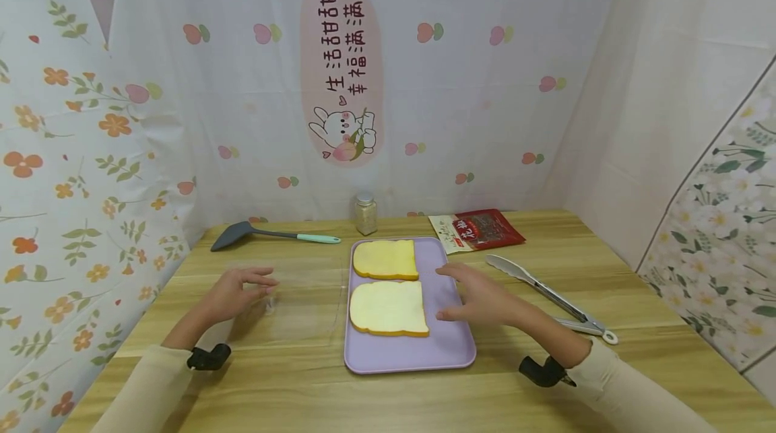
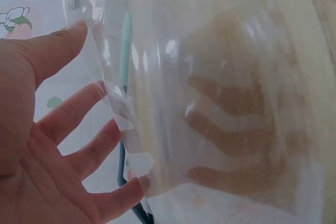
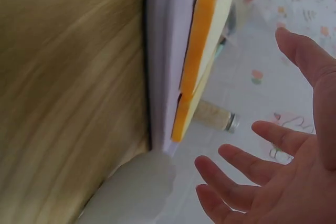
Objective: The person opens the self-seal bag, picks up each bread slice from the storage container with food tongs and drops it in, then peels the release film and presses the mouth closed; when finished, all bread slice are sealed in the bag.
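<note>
Two bread slices, a yellow one (image 1: 384,259) behind a paler one (image 1: 389,308), lie on a lilac tray (image 1: 412,355). My right hand (image 1: 481,295) is held over the tray's right side with its fingers apart, touching neither slice. To the left of the tray lies a clear plastic sheet or bag (image 1: 303,315); which of the two I cannot tell. My left hand (image 1: 233,295) is at its left edge. In the left wrist view the spread fingers (image 2: 79,111) meet the edge of the clear plastic (image 2: 163,103) without curling round it.
Behind the plastic lies a turner (image 1: 269,234) with a mint handle. A small glass jar (image 1: 366,215) stands behind the tray, beside a red spice packet (image 1: 479,229). Metal tongs (image 1: 552,293) lie right of the tray. Patterned curtains (image 1: 461,116) enclose the wooden table (image 1: 291,386).
</note>
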`<state>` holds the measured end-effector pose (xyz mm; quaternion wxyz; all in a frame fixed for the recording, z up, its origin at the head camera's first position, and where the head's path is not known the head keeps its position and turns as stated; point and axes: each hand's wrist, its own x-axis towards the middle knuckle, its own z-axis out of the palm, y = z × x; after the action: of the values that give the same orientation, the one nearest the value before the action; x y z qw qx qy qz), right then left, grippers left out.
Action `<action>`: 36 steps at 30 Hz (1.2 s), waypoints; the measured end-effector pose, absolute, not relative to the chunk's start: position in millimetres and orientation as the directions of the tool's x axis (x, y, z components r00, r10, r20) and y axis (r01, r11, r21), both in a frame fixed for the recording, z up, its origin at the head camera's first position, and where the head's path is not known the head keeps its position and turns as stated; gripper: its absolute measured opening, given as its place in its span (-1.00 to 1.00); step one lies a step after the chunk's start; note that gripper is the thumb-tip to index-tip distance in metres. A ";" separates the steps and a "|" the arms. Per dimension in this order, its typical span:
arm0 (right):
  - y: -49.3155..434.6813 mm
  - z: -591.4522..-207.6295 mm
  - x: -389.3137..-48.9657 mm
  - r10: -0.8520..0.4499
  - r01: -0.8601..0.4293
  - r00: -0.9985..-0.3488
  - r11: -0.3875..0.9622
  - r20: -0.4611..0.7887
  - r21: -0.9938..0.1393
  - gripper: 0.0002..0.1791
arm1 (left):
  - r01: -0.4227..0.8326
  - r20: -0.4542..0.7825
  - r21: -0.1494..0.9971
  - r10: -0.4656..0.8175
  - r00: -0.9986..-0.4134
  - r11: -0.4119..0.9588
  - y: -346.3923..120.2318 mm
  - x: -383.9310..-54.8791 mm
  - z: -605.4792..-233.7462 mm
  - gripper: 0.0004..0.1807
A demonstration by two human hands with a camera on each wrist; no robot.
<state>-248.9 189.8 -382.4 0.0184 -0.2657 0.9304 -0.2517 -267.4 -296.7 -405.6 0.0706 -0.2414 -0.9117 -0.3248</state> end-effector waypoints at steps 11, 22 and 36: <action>235.5 -394.4 -249.3 -0.418 -0.448 -0.893 0.786 0.168 -0.426 -0.05 | 0.481 0.281 0.553 0.391 -0.876 0.681 -300.9 -269.2 -406.6 -0.80; 272.1 -400.9 -245.2 -0.348 -0.407 -0.912 0.831 0.215 -0.379 -0.04 | 0.474 0.272 0.573 0.390 -0.880 0.669 -297.1 -267.9 -409.3 -0.80; 304.7 -407.8 -247.6 -0.286 -0.331 -0.941 0.887 0.180 -0.322 0.17 | 0.451 0.259 0.596 0.372 -0.891 0.665 -297.9 -268.2 -410.5 -0.80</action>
<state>-247.6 304.7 -407.8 -0.0638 -0.1591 0.9693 -0.1765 -268.2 -297.9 -410.5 0.0576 -0.2259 -0.9106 -0.3414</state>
